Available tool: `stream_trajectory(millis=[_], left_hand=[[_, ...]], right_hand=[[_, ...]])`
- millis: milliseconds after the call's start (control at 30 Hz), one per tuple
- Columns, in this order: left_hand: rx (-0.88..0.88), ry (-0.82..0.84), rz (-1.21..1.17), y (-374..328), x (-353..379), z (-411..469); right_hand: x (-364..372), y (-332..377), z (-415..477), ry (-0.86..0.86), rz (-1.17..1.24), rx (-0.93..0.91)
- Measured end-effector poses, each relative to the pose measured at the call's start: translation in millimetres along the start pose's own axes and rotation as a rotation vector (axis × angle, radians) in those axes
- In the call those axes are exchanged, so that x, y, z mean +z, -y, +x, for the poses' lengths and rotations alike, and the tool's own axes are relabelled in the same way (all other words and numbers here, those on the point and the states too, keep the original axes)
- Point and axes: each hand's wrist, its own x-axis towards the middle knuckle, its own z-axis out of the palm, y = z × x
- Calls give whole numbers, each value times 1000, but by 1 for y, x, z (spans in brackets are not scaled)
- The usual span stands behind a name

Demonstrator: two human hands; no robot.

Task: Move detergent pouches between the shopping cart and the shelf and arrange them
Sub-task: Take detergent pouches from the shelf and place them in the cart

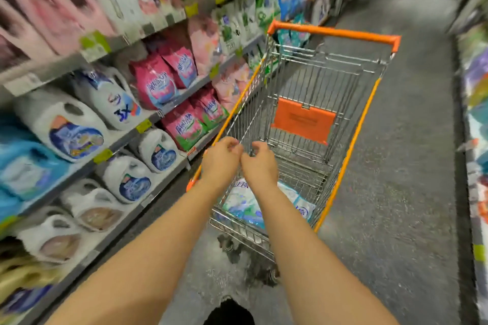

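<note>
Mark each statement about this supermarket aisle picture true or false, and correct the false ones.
1. Both hands grip a pink pouch. False: the left hand and right hand hold nothing, fingers loosely curled over the shopping cart.
2. The cart's handle is orange. True.
3. The cart holds nothing. False: pale blue-and-white pouches lie at its near end.
4. Pink pouches sit on the shelf to the person's left. True.
</note>
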Motion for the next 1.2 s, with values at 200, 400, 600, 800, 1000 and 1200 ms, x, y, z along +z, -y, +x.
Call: stream_trajectory(millis=[200, 400, 600, 800, 1000, 1200], left_hand=[[94, -285, -209, -27, -110, 11], [204, -553, -276, -13, -240, 30], [258, -780, -187, 31, -390, 57], [295, -926, -115, 77, -531, 99], [297, -972, -38, 96, -619, 161], [207, -1048, 53, 98, -681, 237]], right_hand=[[10, 115, -21, -25, 126, -312], [67, 234, -49, 77, 219, -619], [170, 353, -77, 173, 342, -821], [254, 464, -87, 260, 426, -949], [309, 562, -62, 286, 401, -1053], [363, 664, 2, 326, 337, -1169]])
